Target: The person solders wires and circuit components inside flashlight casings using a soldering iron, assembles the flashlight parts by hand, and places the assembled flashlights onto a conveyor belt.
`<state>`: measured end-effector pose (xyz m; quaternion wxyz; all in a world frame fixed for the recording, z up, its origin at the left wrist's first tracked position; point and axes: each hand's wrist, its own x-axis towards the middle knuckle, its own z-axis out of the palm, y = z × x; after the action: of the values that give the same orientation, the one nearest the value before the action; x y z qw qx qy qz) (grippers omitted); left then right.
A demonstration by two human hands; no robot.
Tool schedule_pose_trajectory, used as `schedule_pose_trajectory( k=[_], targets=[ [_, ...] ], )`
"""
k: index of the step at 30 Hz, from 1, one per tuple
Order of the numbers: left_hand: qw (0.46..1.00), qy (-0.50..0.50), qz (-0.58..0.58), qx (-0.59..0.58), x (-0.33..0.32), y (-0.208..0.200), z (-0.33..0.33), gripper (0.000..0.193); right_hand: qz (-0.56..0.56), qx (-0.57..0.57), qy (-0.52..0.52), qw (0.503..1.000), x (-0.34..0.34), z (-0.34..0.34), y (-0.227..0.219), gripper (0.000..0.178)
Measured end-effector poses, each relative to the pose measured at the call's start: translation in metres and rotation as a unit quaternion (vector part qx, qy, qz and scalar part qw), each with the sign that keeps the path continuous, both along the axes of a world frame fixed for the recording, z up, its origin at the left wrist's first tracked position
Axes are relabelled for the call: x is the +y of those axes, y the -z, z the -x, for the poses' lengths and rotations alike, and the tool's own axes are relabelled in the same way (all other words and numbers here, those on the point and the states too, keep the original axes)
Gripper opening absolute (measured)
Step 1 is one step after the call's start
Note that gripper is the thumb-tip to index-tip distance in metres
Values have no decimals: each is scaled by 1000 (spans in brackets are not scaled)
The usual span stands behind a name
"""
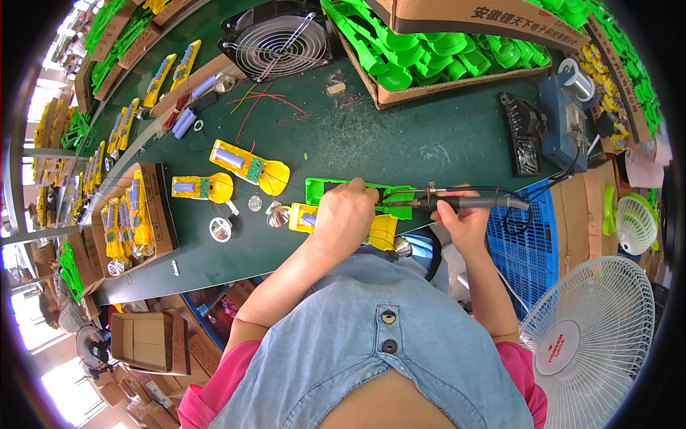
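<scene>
My right hand [464, 217] grips a soldering iron [493, 202] by its dark handle, the metal tip pointing left over a green plastic lamp housing [400, 212]. My left hand [347, 216] is closed above the same housing, its fingertips on something dark that I cannot make out. Partly under that hand, a yellow lamp housing [384, 227] lies nearer to me, with a round reflector [403, 247] at its right end. To the left are two yellow housings [280, 177] [223, 187] with batteries and green circuit boards, and loose reflectors [220, 229] wired to them.
Green parts fill a cardboard box [464, 81] at the back. A black fan [277, 47] stands left of it. At right are a black screw tray [524, 136], a blue soldering station [559, 118] and a blue crate [525, 239]. A box [163, 214] of yellow assemblies sits at left.
</scene>
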<state>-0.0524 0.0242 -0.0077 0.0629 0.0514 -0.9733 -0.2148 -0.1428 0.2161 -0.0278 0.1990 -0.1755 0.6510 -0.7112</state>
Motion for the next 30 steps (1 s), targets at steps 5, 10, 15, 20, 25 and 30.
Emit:
schedule_pose_trajectory(
  k=[5,10,15,20,25,30],
  targets=[
    [1000,3,2,-4,0,1,1,4,-8,9,13,1000,3,-5,-7,17],
    [1000,3,9,-7,1,-1,1,4,46,42,68,996,9,-15,-19,18],
    [1000,4,2,2,1,-1,1,4,54,88,47,994,6,-40,-15,24],
    [1000,6,6,5,1,1,2,4,-61,182,-7,981,-15,-51,-7,50],
    [1000,6,9,11,1,2,2,4,-129,239,-134,953,-21,-51,6,84],
    [1000,3,4,7,2,1,1,5,-180,235,-156,942,-23,-50,-1,82]
  ],
)
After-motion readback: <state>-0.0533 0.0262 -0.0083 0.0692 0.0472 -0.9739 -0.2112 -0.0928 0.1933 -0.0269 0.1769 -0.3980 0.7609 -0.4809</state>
